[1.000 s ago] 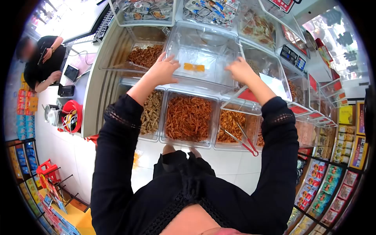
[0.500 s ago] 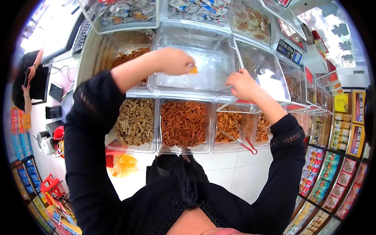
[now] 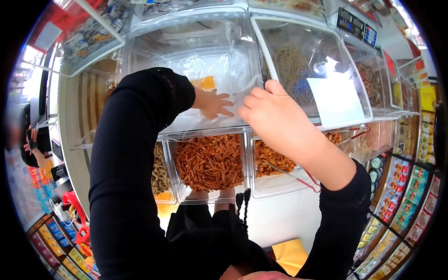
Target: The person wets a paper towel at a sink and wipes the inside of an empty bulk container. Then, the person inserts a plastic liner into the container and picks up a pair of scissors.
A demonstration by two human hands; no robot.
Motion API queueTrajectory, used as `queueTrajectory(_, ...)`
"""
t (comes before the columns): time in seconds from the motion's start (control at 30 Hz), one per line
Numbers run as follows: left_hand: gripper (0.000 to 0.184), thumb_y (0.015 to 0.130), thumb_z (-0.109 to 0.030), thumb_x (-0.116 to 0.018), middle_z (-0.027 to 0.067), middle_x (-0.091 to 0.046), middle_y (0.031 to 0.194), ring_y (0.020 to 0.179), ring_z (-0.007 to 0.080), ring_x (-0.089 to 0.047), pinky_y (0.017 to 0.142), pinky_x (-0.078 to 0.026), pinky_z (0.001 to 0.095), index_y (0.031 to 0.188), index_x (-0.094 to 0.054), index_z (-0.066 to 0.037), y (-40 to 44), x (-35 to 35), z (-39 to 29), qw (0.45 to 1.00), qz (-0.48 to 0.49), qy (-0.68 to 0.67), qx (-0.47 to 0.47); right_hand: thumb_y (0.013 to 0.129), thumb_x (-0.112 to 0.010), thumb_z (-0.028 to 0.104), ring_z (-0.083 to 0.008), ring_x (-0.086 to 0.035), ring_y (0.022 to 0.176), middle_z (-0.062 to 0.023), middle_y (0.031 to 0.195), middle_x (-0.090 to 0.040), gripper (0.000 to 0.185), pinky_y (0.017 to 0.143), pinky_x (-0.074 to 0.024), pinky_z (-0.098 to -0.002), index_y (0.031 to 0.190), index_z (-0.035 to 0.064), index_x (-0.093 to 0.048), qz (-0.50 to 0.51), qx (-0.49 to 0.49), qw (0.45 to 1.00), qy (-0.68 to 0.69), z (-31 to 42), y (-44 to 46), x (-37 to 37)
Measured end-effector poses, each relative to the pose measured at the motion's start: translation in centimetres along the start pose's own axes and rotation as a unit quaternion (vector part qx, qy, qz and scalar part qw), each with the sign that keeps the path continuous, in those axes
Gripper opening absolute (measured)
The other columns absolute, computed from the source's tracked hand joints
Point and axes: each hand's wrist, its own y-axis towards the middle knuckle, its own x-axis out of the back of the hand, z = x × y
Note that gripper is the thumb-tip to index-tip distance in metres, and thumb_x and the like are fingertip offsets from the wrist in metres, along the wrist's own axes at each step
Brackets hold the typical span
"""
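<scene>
My left hand [image 3: 215, 104] reaches down into a large clear bin [image 3: 186, 123], its fingers spread over the transparent plastic liner [image 3: 224, 60] inside. An orange-yellow patch [image 3: 204, 83] shows just beyond that hand. At the bin's right edge, my right hand [image 3: 267, 105] has its fingers curled closed, and creased film runs up to them. The fingertips hide the exact grip, but the liner appears pinched there. Beside this hand stands a tilted clear lid [image 3: 289, 60] with a white sheet [image 3: 338, 100] on it.
Nearer my body, bins hold reddish-brown dried strips [image 3: 210, 161], greenish-brown strips [image 3: 161, 175] and orange-brown pieces [image 3: 273, 158]. Red-handled tongs [image 3: 313, 183] rest across one bin. A scale [image 3: 357, 27] stands at far right. Packaged-goods shelves [image 3: 396, 186] flank the right; another person [image 3: 35, 144] is at left.
My left hand has gone from a closed shape above the bin to spread fingers lower inside it. My right hand has shifted left and remains closed. The camera view has moved closer to the bin.
</scene>
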Motion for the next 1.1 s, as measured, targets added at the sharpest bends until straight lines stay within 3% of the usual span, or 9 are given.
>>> queueTrajectory(0.07,0.064,0.076,-0.016,-0.045,0.0059,-0.009,0.141,0.129,0.0356,-0.002,0.094,-0.018,0.0658,0.133,-0.021,-0.035,1.3,-1.4,0.2,1.0,0.015,0.005,0.001,0.061,-0.056,0.006,-0.0149,-0.05,0.071,-0.0008,0.066,-0.051,0.008,0.079,-0.0344,-0.0269,0.068,0.0096,-0.057,0.043,0.018,0.999,-0.021,-0.3,0.2,-0.9)
queueTrajectory(0.3,0.068,0.073,-0.017,-0.05,0.0055,-0.009,0.141,0.129,0.0345,-0.001,0.092,-0.02,0.0667,0.133,-0.023,-0.034,0.8,0.7,-0.3,0.998,0.047,0.034,0.021,0.06,-0.057,0.009,-0.0141,-0.05,0.065,-0.0004,0.058,-0.051,0.004,0.077,-0.0334,-0.0255,0.057,0.0093,-0.06,-0.025,0.053,0.996,-0.07,0.3,-0.9,-1.8)
queueTrajectory(0.4,0.046,0.07,-0.011,-0.048,0.0094,-0.046,0.121,0.116,0.0295,-0.038,0.09,-0.037,0.0448,0.115,-0.051,-0.017,2.1,0.6,2.2,0.979,-0.044,-0.198,0.034,0.06,-0.056,0.01,-0.0145,-0.05,0.069,-0.0009,0.062,-0.052,0.004,0.076,-0.0338,-0.0257,0.061,0.0083,-0.06,0.0,0.065,0.994,-0.087,0.7,-2.0,-1.5)
queueTrajectory(0.5,0.035,0.068,-0.008,-0.048,0.0131,-0.057,0.1,0.096,0.0327,-0.052,0.083,-0.042,0.038,0.101,-0.058,-0.008,1.2,1.5,6.2,0.913,-0.283,-0.214,0.2,0.061,-0.056,0.011,-0.0146,-0.05,0.073,-0.0007,0.067,-0.052,0.007,0.076,-0.0341,-0.026,0.065,0.0076,-0.06,0.002,0.029,0.997,-0.071,0.6,-2.4,-1.8)
queueTrajectory(0.53,0.037,0.067,-0.007,-0.048,0.016,-0.055,0.104,0.099,0.0324,-0.051,0.083,-0.041,0.0379,0.103,-0.056,-0.005,0.1,4.4,6.1,0.915,-0.185,-0.175,0.314,0.061,-0.056,0.011,-0.0145,-0.049,0.075,-0.0007,0.069,-0.053,0.007,0.075,-0.0342,-0.0261,0.065,0.0076,-0.06,-0.057,0.046,0.995,-0.075,0.3,-2.2,-2.1)
queueTrajectory(0.6,0.05,0.069,-0.01,-0.05,0.0166,-0.044,0.12,0.112,0.0323,-0.04,0.085,-0.04,0.0415,0.119,-0.044,-0.007,-0.2,4.4,7.6,0.91,-0.219,-0.164,0.313,0.06,-0.055,0.011,-0.0143,-0.049,0.077,-0.0007,0.071,-0.054,0.008,0.075,-0.0344,-0.0262,0.066,0.0075,-0.06,-0.118,0.064,0.988,-0.076,-0.5,-1.7,-2.3)
queueTrajectory(0.83,0.084,0.065,-0.041,-0.065,0.017,-0.011,0.139,0.128,0.0382,-0.009,0.092,-0.032,0.0555,0.133,-0.024,-0.016,2.7,1.4,8.0,0.912,-0.174,-0.141,0.345,0.057,-0.055,0.011,-0.0195,-0.05,0.08,-0.0055,0.069,-0.056,0.011,0.079,-0.0357,-0.0287,0.066,0.005,-0.059,0.07,0.077,0.992,-0.074,0.3,-1.2,-0.3)
queueTrajectory(1.03,0.088,0.058,-0.041,-0.07,0.0172,-0.011,0.139,0.126,0.0405,-0.012,0.092,-0.033,0.0531,0.132,-0.028,-0.016,2.7,0.8,8.7,0.907,-0.217,-0.156,0.326,0.055,-0.054,0.01,-0.0238,-0.052,0.083,-0.0122,0.075,-0.057,0.02,0.079,-0.0391,-0.0304,0.07,-0.0015,-0.058,0.059,0.132,0.969,-0.2,0.8,-0.6,0.0)
queueTrajectory(1.1,0.083,0.061,-0.037,-0.068,0.0194,-0.02,0.135,0.122,0.0403,-0.021,0.089,-0.035,0.0502,0.131,-0.029,-0.015,2.2,1.1,9.2,0.914,-0.221,-0.137,0.312,0.059,-0.055,0.008,-0.0238,-0.053,0.086,-0.0131,0.083,-0.059,0.022,0.08,-0.0397,-0.0326,0.078,-0.0024,-0.059,0.079,0.071,0.992,-0.073,0.6,-0.5,0.6)
